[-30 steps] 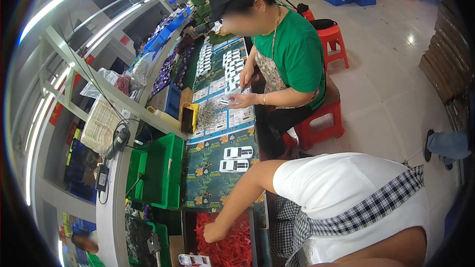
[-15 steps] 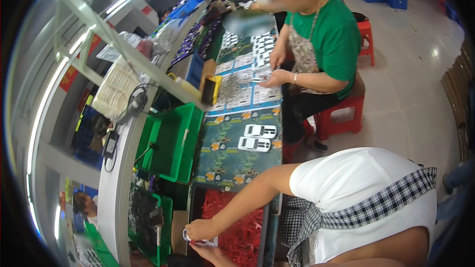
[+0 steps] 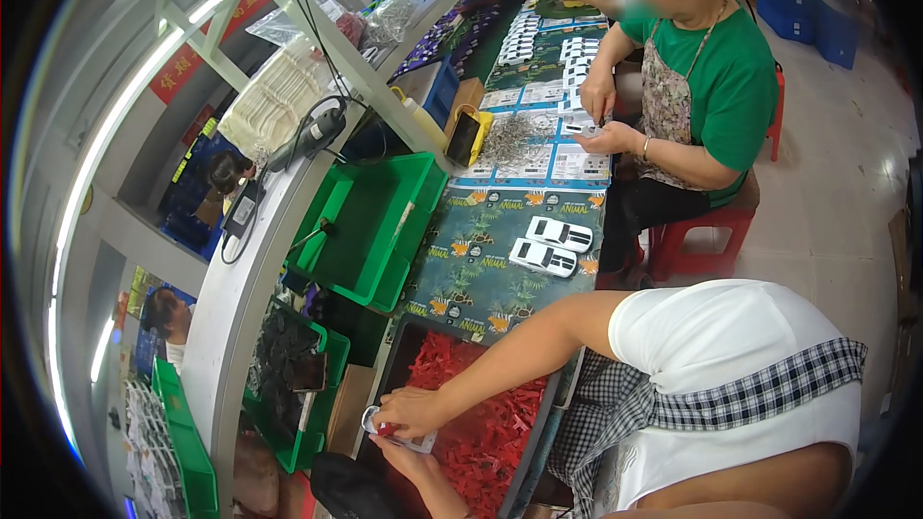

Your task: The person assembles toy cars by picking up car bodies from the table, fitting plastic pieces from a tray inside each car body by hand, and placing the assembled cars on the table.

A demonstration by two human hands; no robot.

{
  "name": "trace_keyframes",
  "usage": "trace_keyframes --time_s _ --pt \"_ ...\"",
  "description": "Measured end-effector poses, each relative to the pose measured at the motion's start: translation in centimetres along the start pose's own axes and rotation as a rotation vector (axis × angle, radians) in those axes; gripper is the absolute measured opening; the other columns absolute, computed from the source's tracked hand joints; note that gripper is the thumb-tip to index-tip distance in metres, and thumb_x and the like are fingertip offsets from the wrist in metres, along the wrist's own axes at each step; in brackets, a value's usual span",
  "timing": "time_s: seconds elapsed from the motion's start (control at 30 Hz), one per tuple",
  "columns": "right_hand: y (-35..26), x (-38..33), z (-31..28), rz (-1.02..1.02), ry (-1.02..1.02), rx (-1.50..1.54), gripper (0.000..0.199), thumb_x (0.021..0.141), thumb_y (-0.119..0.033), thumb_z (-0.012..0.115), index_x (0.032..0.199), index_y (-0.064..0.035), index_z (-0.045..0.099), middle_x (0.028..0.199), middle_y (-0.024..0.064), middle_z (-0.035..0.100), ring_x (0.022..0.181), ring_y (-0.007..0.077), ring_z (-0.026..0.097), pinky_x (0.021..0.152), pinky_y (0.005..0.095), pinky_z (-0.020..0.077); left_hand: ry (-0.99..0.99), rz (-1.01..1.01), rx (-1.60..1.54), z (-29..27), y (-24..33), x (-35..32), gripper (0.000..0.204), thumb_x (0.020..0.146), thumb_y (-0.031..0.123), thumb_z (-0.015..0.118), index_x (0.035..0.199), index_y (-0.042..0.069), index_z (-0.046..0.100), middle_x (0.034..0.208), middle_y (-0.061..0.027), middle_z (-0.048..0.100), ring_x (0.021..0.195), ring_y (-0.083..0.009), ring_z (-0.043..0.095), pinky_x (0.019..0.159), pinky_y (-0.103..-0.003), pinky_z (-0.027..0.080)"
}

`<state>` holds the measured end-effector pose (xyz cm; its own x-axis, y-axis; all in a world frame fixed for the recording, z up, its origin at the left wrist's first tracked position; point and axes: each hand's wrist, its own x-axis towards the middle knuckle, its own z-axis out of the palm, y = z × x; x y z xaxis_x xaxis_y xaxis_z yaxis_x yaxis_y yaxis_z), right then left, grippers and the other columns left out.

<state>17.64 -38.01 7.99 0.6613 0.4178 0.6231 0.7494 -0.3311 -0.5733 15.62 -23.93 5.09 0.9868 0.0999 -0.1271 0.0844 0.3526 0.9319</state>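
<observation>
Low in the picture, over a dark tray of loose red plastic parts, my two hands meet at a white toy car shell. My left hand holds the shell from below, its fingers partly hidden. From above, my right hand closes over the shell, with a small red plastic part showing at its fingertips. How far that part sits inside the shell cannot be made out. Two more white toy cars lie side by side on the patterned table cover.
A green bin stands beyond the tray, near a smaller green bin of dark parts. Across the table, a co-worker in green handles a white car near a pile of small metal pieces. A metal shelf frame runs along the left.
The whole view has shifted, putting the table farther right. The red part now shows at my right fingertips. Both hands stay together at the shell.
</observation>
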Motion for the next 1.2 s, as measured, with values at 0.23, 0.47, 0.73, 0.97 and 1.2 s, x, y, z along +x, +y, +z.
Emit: trace_keyframes --time_s 0.23,0.47,0.73,0.97,1.2 --pt "1.2 0.4 0.8 -0.103 -0.090 -0.475 0.015 0.065 -0.024 0.066 0.075 -0.0122 0.064 0.077 0.0019 0.060 0.087 0.0217 0.051 0.079 0.0377 0.0350 -0.051 0.027 -0.002 -0.3 -1.1 0.1 0.056 0.096 0.051 0.033 0.132 0.009 0.042 0.127 -0.0115 0.050 0.113 -0.0280 0.053 0.093 -0.042 0.045" --pt "0.6 0.8 -1.6 -0.146 -0.121 -0.355 0.017 0.059 -0.020 0.072 0.074 -0.0146 0.069 0.096 0.0068 0.056 0.102 0.0274 0.048 0.094 0.0492 0.0290 -0.032 -0.031 -0.232 1.0 -0.5 0.6 0.049 0.099 0.044 0.026 0.131 0.009 0.042 0.125 -0.0087 0.052 0.110 -0.0236 0.055 0.089 -0.038 0.048" --pt "-0.3 0.7 -1.3 -0.134 -0.157 -0.350 0.022 0.063 -0.013 0.073 0.085 -0.0122 0.069 0.117 0.0081 0.051 0.115 0.0288 0.042 0.103 0.0554 0.0222 -0.033 -0.041 -0.355 0.0 -0.4 -0.5 0.048 0.100 0.045 0.023 0.132 0.013 0.038 0.122 -0.0084 0.052 0.106 -0.0233 0.056 0.084 -0.039 0.050" --pt "0.6 0.7 -1.1 -0.184 0.001 -0.382 0.007 0.068 -0.012 0.068 0.075 -0.0121 0.068 0.110 0.0062 0.054 0.113 0.0274 0.044 0.104 0.0547 0.0212 -0.009 -0.058 -0.242 2.4 0.6 -1.4 0.047 0.100 0.042 0.021 0.130 0.010 0.039 0.120 -0.0091 0.052 0.108 -0.0220 0.055 0.087 -0.040 0.050" --pt "0.5 0.3 -0.8 -0.105 0.028 -0.305 0.006 0.067 -0.010 0.069 0.072 -0.0106 0.066 0.107 0.0064 0.055 0.110 0.0279 0.045 0.102 0.0522 0.0235 0.023 0.055 -0.232 2.4 0.2 -1.5 0.044 0.101 0.037 0.029 0.126 0.004 0.042 0.117 -0.0092 0.054 0.106 -0.0191 0.055 0.087 -0.033 0.050"
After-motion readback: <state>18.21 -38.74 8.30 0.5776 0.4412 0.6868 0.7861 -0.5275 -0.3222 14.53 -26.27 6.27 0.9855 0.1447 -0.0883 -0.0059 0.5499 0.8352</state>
